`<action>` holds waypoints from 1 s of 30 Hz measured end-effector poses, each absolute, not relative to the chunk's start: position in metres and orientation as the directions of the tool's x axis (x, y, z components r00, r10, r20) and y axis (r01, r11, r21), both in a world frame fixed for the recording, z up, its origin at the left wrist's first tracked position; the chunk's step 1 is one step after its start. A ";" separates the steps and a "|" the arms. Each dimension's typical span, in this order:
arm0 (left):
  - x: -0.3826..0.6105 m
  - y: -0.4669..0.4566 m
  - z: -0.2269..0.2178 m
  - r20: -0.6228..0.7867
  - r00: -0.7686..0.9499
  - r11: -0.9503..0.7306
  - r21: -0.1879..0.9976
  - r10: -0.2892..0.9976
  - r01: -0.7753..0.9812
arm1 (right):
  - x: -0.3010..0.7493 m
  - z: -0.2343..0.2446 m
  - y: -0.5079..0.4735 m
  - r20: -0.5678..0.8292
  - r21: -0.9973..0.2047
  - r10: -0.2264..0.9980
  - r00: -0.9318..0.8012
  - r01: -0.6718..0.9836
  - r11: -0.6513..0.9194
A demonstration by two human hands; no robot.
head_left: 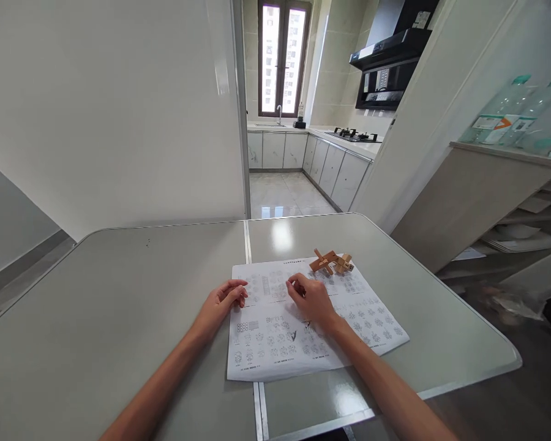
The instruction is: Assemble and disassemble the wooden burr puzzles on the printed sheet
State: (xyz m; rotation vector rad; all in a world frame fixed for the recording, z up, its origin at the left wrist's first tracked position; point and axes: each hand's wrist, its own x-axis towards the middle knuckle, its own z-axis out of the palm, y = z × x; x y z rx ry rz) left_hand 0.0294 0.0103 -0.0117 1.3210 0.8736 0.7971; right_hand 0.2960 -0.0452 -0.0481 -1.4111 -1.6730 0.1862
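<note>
A printed paper sheet with many small diagrams lies on the grey table. My left hand rests at the sheet's left edge, fingers curled inward, with nothing visible in them. On the sheet's middle my right hand lies with fingers bent down onto the paper, holding nothing I can see. A small wooden puzzle of interlocked pieces sits at the sheet's far right corner, a little beyond my right hand and not touched.
A metal seam divides the table into two halves. To the right stands a shelf unit with plastic bottles on top. Beyond the table a doorway opens onto a kitchen with cabinets and a window.
</note>
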 end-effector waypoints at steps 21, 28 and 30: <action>0.029 0.009 -0.007 -0.084 0.465 0.042 0.994 0.882 0.100 | 0.395 -0.064 -0.028 0.436 -0.878 0.324 0.840 0.476 -0.051; 0.029 0.011 -0.008 -0.073 0.467 0.036 0.995 0.881 0.088 | 0.398 -0.079 -0.023 0.384 -0.876 0.387 0.838 0.463 -0.135; 0.029 0.011 -0.008 -0.074 0.467 0.035 0.995 0.881 0.092 | 0.397 -0.080 -0.023 0.368 -0.867 0.432 0.824 0.472 -0.161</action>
